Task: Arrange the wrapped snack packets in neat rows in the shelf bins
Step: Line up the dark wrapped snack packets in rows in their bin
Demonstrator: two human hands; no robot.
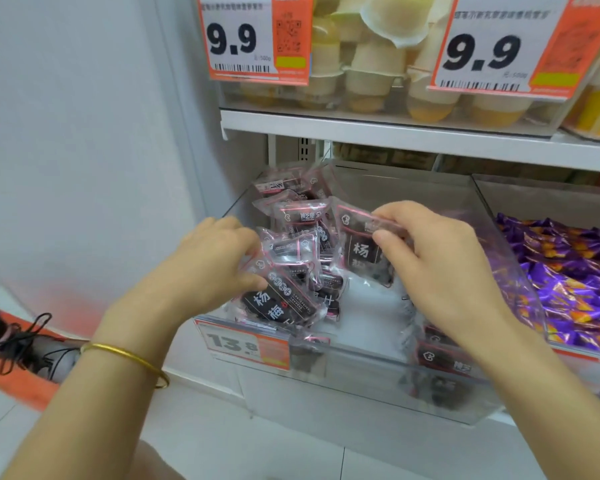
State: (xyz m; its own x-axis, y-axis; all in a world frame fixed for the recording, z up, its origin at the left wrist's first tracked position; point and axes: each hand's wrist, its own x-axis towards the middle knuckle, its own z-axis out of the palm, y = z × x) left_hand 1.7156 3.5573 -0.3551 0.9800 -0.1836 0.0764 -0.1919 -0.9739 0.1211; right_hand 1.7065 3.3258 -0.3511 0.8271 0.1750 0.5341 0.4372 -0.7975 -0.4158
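Though apart, both hands [219, 265] [440, 258] around packets [278, 301] [359, 251]

Packets [284, 299] black, pink-edged; neighbouring wrappers [575, 282] purple-orange; price tags [253, 38] orange-white

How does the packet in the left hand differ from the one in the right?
The left-hand packet lies tilted, label slanting, low at the front-left of the bin; the right-hand packet hangs nearly upright, higher, mid-bin. The left hand grips its packet at the upper end; the right hand pinches its packet at the top edge. Shared: clear wrap, pink trim, black label, white characters.
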